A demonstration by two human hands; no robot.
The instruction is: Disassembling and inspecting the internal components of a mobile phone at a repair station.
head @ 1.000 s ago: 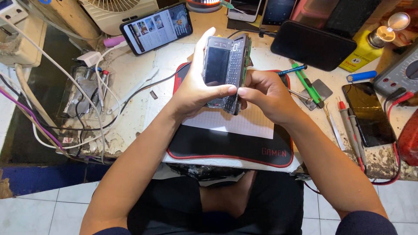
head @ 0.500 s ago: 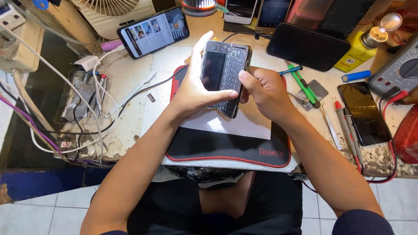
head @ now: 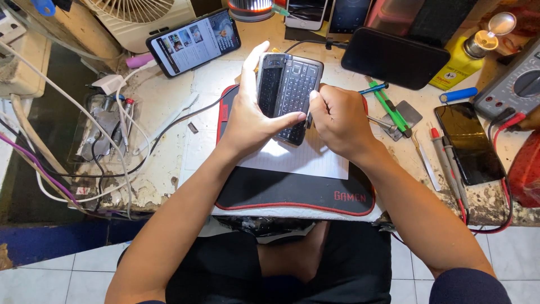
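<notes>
I hold a dark folding phone with a small keyboard (head: 292,93) above a black mat with a red edge (head: 292,197). My left hand (head: 250,115) wraps its left side, thumb across the lower keys and index finger up along the screen half. My right hand (head: 337,118) grips the phone's right edge, thumb pressed against its side. A white sheet of paper (head: 298,160) lies on the mat under my hands.
A lit smartphone (head: 194,42) leans at the back left beside a small fan (head: 140,14). Cables (head: 112,141) lie at left. A black phone (head: 394,59), yellow bottle (head: 467,56), green screwdrivers (head: 388,107), dark phone (head: 469,141) and multimeter (head: 514,87) lie right.
The phone has been turned so its keyboard faces me more fully. My right thumb has shifted to the phone's right edge. Both hands stay above the mat.
</notes>
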